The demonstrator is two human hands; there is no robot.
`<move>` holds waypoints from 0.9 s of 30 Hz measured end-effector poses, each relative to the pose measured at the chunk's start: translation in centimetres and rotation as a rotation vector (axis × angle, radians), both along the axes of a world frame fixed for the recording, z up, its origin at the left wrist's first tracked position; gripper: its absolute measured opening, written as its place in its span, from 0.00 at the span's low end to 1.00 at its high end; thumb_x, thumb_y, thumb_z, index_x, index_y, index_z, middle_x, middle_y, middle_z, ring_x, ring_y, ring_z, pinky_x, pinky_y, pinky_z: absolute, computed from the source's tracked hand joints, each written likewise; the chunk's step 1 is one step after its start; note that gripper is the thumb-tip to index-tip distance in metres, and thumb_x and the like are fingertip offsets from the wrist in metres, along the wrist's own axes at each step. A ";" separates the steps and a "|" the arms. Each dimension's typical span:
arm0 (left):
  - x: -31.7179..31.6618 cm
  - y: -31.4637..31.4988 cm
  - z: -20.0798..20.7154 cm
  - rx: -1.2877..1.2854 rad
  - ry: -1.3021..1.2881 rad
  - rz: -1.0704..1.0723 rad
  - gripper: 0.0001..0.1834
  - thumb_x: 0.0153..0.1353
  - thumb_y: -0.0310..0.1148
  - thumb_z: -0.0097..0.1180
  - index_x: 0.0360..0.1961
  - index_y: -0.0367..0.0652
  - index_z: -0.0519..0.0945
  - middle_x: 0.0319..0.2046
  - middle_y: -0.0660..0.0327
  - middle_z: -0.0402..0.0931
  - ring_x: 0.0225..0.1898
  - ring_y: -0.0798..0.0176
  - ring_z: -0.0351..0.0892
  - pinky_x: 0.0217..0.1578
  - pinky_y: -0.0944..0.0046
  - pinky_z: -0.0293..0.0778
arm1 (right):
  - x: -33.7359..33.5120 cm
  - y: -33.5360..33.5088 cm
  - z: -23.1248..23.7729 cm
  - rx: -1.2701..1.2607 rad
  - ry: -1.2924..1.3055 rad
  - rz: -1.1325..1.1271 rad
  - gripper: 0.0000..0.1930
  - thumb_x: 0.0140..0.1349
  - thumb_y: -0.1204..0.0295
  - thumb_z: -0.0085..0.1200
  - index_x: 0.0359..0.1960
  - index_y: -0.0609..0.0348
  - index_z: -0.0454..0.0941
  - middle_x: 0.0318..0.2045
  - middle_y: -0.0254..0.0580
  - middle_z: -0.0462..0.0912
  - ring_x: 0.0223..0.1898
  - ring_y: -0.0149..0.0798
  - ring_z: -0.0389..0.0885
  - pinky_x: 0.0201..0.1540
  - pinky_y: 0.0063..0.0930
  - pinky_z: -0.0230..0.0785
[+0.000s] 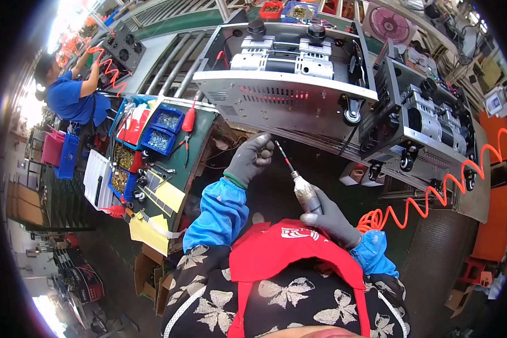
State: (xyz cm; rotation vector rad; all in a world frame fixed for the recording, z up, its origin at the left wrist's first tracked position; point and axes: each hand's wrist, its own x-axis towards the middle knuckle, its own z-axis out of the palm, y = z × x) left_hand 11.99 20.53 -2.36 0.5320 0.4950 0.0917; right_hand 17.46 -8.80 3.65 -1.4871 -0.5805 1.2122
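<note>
Close against my red apron (281, 248), my right hand (331, 221) is wrapped tight around a pneumatic screwdriver (302, 187), its bit slanting up and left. Just left of the bit tip, my gloved left hand (251, 159) hangs loosely curled, holding nothing I can make out. Beyond both stands a grey metal machine housing (281, 93). An orange coiled hose (434, 197) trails right. Blue parts bins (162, 130) sit far left.

Both knitted work gloves are grey, the left hand's glove (251, 160) green-edged at the cuff, above bright blue fabric sleeve covers (218, 212). The plain red cloth apron (287, 248) lies over a black garment patterned with pale bows (279, 298). The coiled plastic air hose (434, 197) is orange; the small plastic parts bins (162, 130) are blue.
</note>
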 end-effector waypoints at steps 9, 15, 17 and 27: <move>-1.8 1.1 1.2 -0.103 0.019 -0.017 0.09 0.70 0.33 0.50 0.45 0.39 0.75 0.25 0.67 0.68 0.19 0.78 0.58 0.12 0.79 0.54 | 0.2 1.8 1.0 -0.015 -0.008 0.087 0.49 0.49 0.53 0.66 0.70 0.59 0.56 0.48 0.44 0.74 0.45 0.36 0.74 0.50 0.30 0.67; -2.2 1.8 1.5 -0.040 0.010 -0.073 0.11 0.71 0.35 0.49 0.45 0.38 0.75 0.22 0.69 0.63 0.16 0.79 0.54 0.11 0.80 0.50 | 1.0 2.4 0.3 -0.038 -0.034 0.150 0.49 0.48 0.52 0.67 0.70 0.57 0.55 0.45 0.44 0.75 0.44 0.36 0.75 0.49 0.31 0.67; -2.4 1.8 1.7 0.009 0.026 -0.079 0.11 0.71 0.35 0.49 0.45 0.38 0.75 0.22 0.70 0.63 0.16 0.80 0.54 0.11 0.80 0.51 | 1.4 2.2 0.3 -0.051 -0.056 0.180 0.49 0.48 0.52 0.67 0.70 0.56 0.56 0.44 0.44 0.76 0.44 0.36 0.75 0.48 0.31 0.68; -3.2 1.7 2.9 0.463 0.204 -0.108 0.14 0.70 0.38 0.54 0.37 0.36 0.80 0.19 0.68 0.68 0.13 0.79 0.59 0.12 0.78 0.55 | 3.8 2.5 -1.3 -0.085 -0.105 0.289 0.49 0.47 0.49 0.66 0.70 0.55 0.57 0.44 0.46 0.78 0.44 0.37 0.77 0.50 0.31 0.68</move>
